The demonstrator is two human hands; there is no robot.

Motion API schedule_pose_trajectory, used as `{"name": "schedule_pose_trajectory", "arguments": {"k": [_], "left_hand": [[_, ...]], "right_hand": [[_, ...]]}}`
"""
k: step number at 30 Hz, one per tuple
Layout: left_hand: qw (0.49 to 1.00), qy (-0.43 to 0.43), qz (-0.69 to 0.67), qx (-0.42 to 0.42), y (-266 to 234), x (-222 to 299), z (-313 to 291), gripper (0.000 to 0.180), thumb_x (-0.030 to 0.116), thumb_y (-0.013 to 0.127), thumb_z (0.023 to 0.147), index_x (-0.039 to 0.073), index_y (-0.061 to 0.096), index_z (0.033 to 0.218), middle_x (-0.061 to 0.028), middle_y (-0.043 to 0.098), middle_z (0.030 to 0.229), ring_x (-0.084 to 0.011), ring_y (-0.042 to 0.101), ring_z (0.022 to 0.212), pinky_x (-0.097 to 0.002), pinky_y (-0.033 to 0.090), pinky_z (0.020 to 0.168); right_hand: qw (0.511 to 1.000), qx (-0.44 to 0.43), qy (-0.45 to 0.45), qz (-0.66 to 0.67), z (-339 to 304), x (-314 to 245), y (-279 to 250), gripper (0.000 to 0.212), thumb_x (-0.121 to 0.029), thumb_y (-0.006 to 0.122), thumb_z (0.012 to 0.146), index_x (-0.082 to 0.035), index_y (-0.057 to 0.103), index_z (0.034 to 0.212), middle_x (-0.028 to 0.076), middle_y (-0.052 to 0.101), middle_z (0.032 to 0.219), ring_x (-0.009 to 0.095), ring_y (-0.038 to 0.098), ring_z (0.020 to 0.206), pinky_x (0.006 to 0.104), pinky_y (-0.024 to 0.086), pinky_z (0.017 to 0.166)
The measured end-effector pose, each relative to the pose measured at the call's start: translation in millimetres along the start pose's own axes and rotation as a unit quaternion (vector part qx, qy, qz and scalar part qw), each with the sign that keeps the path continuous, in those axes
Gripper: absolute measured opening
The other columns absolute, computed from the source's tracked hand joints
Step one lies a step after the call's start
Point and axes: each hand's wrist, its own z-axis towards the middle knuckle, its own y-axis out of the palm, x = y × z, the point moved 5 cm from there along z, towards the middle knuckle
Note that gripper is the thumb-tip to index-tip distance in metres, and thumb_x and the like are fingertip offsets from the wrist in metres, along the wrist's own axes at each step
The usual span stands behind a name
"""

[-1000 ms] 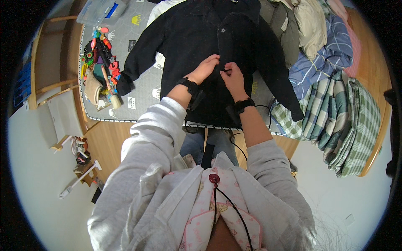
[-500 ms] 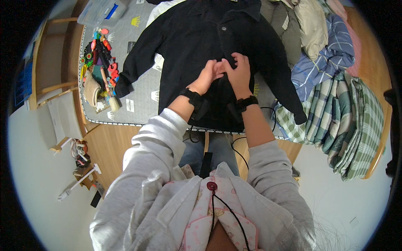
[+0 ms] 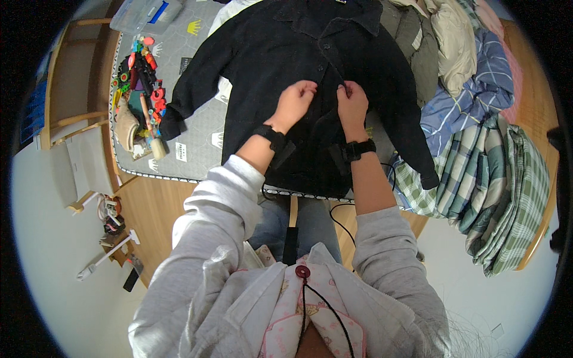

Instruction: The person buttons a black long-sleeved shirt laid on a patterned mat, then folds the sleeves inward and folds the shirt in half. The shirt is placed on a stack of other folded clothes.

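A black button-front shirt (image 3: 262,77) lies spread on the grey mattress, its collar away from me and its sleeves out to both sides. Buttons show along the upper front, where the two front edges part below the collar. My right hand (image 3: 353,106) pinches one front edge between thumb and fingers, lifting it a little. On the other side of the opening, my left hand (image 3: 293,106) is closed with bent fingers at the opposite front edge; its exact grip is partly hidden. Black bands circle both wrists.
The patterned mattress (image 3: 200,140) carries a heap of colourful small items (image 3: 143,77) on the left and a clear plastic box (image 3: 140,17) behind it. Folded green plaid bedding (image 3: 507,191) and a blue checked cloth (image 3: 477,98) lie right. A black cable (image 3: 343,224) hangs near my legs.
My hands were together at the shirt's front; they have moved apart, the right one going rightward with the front edge. The front now gapes between them.
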Motion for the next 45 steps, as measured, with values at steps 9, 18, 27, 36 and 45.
{"name": "schedule_pose_trajectory", "arguments": {"k": [9, 18, 27, 36, 45], "left_hand": [[0.98, 0.073, 0.167, 0.078, -12, 22, 44, 0.026, 0.012, 0.055, 0.083, 0.001, 0.06, 0.107, -0.0154, 0.062, 0.101, -0.0249, 0.061, 0.088, -0.0312, 0.047, 0.077], [0.964, 0.036, 0.257, 0.057, 7, 17, 67, 0.024, 0.011, 0.064, 0.075, 0.001, 0.063, 0.097, -0.0167, 0.064, 0.092, -0.0304, 0.061, 0.089, -0.0353, 0.048, 0.078], [0.967, 0.021, 0.253, 0.038, 6, 5, 77, 0.008, 0.008, 0.062, 0.075, 0.001, 0.06, 0.079, -0.0157, 0.063, 0.081, -0.0318, 0.061, 0.079, -0.0365, 0.048, 0.071], [0.992, 0.046, 0.12, 0.012, -14, 20, 48, 0.009, 0.008, 0.063, 0.078, 0.002, 0.058, 0.081, -0.0067, 0.06, 0.072, -0.0142, 0.057, 0.066, -0.0275, 0.046, 0.061], [0.996, 0.031, 0.083, -0.009, -24, 30, 24, 0.011, 0.008, 0.063, 0.079, 0.002, 0.061, 0.088, -0.0017, 0.06, 0.073, -0.0081, 0.055, 0.066, -0.0223, 0.045, 0.061]], "right_hand": [[0.977, -0.058, 0.105, 0.176, 7, 16, 12, 0.022, -0.018, 0.059, 0.083, 0.002, 0.06, 0.092, 0.006, 0.061, 0.08, 0.013, 0.054, 0.07, 0.026, 0.043, 0.065], [0.978, -0.068, 0.097, 0.172, 18, 29, 20, 0.03, -0.021, 0.065, 0.079, 0.002, 0.06, 0.098, 0.007, 0.06, 0.081, 0.015, 0.054, 0.07, 0.0288, 0.044, 0.063], [0.949, -0.131, 0.134, 0.254, 6, 17, 16, 0.02, -0.017, 0.062, 0.08, 0.0, 0.061, 0.092, 0.001, 0.059, 0.078, 0.01, 0.051, 0.069, 0.0249, 0.042, 0.064], [0.968, -0.153, 0.138, 0.142, 13, -4, 1, 0.022, -0.016, 0.062, 0.081, -0.001, 0.059, 0.097, 0.005, 0.059, 0.084, 0.011, 0.053, 0.075, 0.0243, 0.043, 0.068], [0.974, -0.093, 0.088, 0.189, -4, -20, 25, 0.031, -0.017, 0.066, 0.077, 0.004, 0.057, 0.099, 0.008, 0.06, 0.085, 0.014, 0.056, 0.075, 0.0273, 0.046, 0.067]]}}
